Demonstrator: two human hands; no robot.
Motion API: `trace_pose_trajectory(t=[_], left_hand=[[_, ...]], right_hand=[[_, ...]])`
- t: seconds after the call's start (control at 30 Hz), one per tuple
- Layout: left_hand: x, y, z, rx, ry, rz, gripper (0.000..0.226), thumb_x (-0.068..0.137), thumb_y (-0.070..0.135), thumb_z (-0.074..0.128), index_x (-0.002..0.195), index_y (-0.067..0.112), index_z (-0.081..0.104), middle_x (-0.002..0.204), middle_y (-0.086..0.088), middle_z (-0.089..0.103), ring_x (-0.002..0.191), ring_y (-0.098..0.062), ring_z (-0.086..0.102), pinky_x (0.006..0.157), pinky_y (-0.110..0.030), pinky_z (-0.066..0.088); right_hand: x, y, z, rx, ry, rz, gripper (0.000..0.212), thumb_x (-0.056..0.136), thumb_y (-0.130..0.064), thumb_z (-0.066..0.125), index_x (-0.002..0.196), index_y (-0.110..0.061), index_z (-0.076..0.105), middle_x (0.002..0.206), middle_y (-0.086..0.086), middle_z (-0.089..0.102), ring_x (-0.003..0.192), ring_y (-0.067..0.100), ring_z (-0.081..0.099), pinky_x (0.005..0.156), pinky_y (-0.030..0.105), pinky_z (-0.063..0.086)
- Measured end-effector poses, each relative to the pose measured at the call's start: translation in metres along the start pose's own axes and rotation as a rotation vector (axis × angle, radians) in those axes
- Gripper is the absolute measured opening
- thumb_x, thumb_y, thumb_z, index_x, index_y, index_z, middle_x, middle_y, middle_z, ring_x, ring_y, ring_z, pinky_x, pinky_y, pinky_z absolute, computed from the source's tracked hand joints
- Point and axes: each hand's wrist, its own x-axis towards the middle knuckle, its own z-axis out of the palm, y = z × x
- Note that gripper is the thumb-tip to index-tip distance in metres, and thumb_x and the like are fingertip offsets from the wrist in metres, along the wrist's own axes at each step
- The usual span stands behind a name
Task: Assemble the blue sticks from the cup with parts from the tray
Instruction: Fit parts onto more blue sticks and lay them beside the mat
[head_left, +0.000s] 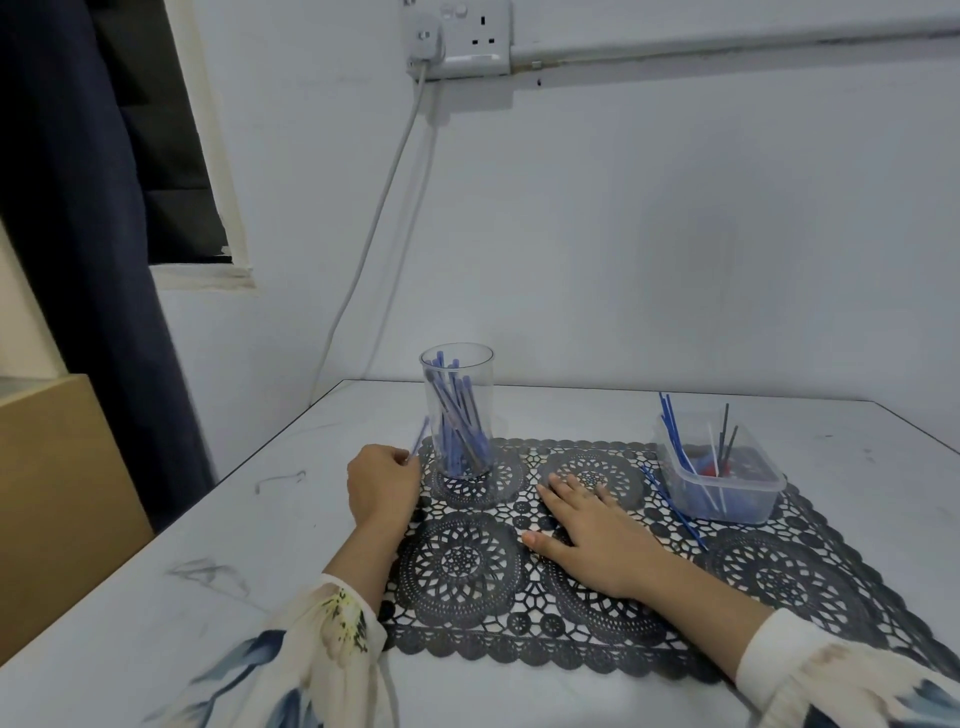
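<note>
One blue stick is out of the cup, pinched in the curled fingers of the left hand, its tip poking up just left of the clear cup. The rest of the blue sticks stand leaning inside that cup, at the far left corner of the dark lace mat. These look feather-light, thin and slightly springy, smooth plastic that could roll or slip, so a fingertip pinch near the end to be joined seems the sensible hold, with the other end left free. The right hand lies flat on the mat, fingers straight and spread, holding nothing. Over to the right sits the clear tray, with thin rods sticking up out of it, blue, white and dark, and one long blue rod lying on the mat just beside it. What lies in the tray's bottom is hard to read: red and blue bits, shapes unclear. How much of the held stick is hidden in the fist, I can't tell
</note>
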Motion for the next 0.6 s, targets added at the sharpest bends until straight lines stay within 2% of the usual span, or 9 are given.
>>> trace_pose_trajectory(t=[0.1,0.17,0.23,0.37,0.6], left_hand=[[0.0019,-0.0035,0.0037,0.070,-0.037,0.000,0.013,0.080,0.019,0.065,0.074,0.012,0.073,0.074,-0.002,0.068,0.064,-0.017,0.059,0.056,-0.028,0.049],[0.0021,-0.0038,0.0050,0.115,-0.067,0.002,0.010,0.079,0.014,0.064,0.080,0.013,0.074,0.071,-0.001,0.066,0.062,-0.016,0.058,0.054,-0.026,0.046],[0.0017,-0.0035,0.0066,0.148,-0.088,-0.001,0.010,0.078,0.012,0.064,0.080,0.014,0.074,0.068,0.002,0.062,0.062,-0.015,0.056,0.054,-0.026,0.046],[0.0021,-0.0046,0.0092,0.163,-0.104,-0.002,0.007,0.077,0.015,0.065,0.078,0.018,0.071,0.077,0.001,0.065,0.069,-0.016,0.058,0.056,-0.026,0.044],[0.0042,-0.0075,0.0108,0.137,-0.111,-0.004,0.006,0.072,0.015,0.066,0.077,0.018,0.068,0.079,0.003,0.063,0.073,-0.016,0.057,0.057,-0.025,0.042]], right_hand=[[0.0002,-0.0003,-0.0003,0.003,-0.006,0.003,0.114,0.055,-0.084,-0.012,0.150,-0.022,0.003,0.157,-0.002,-0.003,0.143,0.013,-0.005,0.115,0.037,-0.003],[-0.0003,-0.0012,-0.0014,-0.001,-0.008,0.006,0.109,0.058,-0.081,-0.008,0.150,-0.022,0.004,0.157,-0.002,-0.003,0.143,0.013,-0.005,0.115,0.037,-0.003],[-0.0004,-0.0017,-0.0022,-0.003,-0.009,0.007,0.108,0.059,-0.080,-0.006,0.150,-0.022,0.004,0.157,-0.002,-0.003,0.143,0.013,-0.005,0.115,0.037,-0.003],[-0.0004,-0.0012,-0.0020,-0.001,-0.014,0.006,0.110,0.057,-0.081,-0.008,0.150,-0.022,0.004,0.157,-0.003,-0.003,0.143,0.013,-0.005,0.116,0.037,-0.003],[-0.0002,-0.0001,-0.0010,-0.002,-0.014,0.005,0.109,0.058,-0.081,-0.007,0.150,-0.022,0.004,0.157,-0.003,-0.004,0.143,0.013,-0.005,0.116,0.038,-0.003]])
